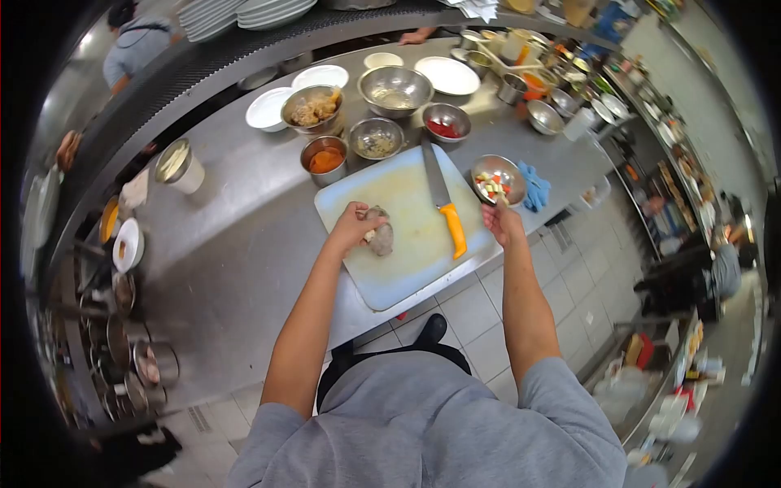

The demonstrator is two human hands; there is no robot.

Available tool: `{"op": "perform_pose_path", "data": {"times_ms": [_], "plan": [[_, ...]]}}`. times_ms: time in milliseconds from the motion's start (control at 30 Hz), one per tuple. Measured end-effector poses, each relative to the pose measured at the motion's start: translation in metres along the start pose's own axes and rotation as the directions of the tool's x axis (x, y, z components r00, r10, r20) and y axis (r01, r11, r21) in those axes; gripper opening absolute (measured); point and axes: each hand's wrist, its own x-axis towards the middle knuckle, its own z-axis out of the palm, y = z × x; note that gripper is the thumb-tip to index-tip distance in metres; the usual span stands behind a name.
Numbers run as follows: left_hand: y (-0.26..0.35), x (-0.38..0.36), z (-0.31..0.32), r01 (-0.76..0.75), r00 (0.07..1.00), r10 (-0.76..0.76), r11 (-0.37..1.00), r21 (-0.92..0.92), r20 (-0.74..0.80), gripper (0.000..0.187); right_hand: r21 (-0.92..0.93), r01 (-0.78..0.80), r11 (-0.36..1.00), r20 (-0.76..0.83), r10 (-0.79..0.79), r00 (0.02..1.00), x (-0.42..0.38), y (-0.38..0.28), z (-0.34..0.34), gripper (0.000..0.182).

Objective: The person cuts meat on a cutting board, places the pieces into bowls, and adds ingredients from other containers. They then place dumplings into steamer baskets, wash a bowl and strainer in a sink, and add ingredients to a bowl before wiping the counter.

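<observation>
My left hand point(351, 228) is closed on a greyish, soft-looking piece of raw meat point(380, 236) on the white cutting board point(399, 281). A pale bit shows beside its fingers. My right hand point(504, 224) is at the near rim of a steel bowl point(514, 169) of diced red, white and green vegetables point(490, 185). Its fingertips are pinched together; whatever is between them is too small to make out. Between my hands, a knife with a yellow handle point(452, 230) lies on the board, its blade point(434, 172) pointing away from me.
Behind the board stand steel bowls with red sauce point(444, 128), minced bits point(377, 145) and brown pieces point(312, 111), plus an orange-filled container point(326, 160). A blue cloth or glove point(534, 187) lies right of the vegetable bowl. White plates point(447, 75) are farther back. Other people are around.
</observation>
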Motion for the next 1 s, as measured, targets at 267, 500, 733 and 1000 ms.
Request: {"op": "perform_pose_path", "data": {"times_ms": [267,500,733,1000], "plan": [[0.005,-0.023,0.049,-0.016,0.917,0.235,0.829,0.558,-0.322,0.049,-0.742,0.625,0.241,0.526,-0.368,0.767,-0.006,0.056,0.022,0.074],[0.041,-0.025,0.062,0.175,0.968,0.007,0.698,0.694,-0.251,0.027,-0.878,0.462,0.13,0.458,-0.062,0.887,-0.026,-0.01,0.04,0.067],[0.062,-0.007,0.108,0.125,0.992,-0.108,0.803,0.583,-0.064,0.024,-0.825,0.505,0.255,0.496,-0.103,0.862,-0.025,-0.047,-0.119,0.042],[0.055,0.112,0.261,-0.191,0.981,0.152,0.85,0.491,0.119,0.027,-0.885,0.438,0.156,0.402,-0.215,0.89,-0.035,-0.07,-0.136,0.041]]}}
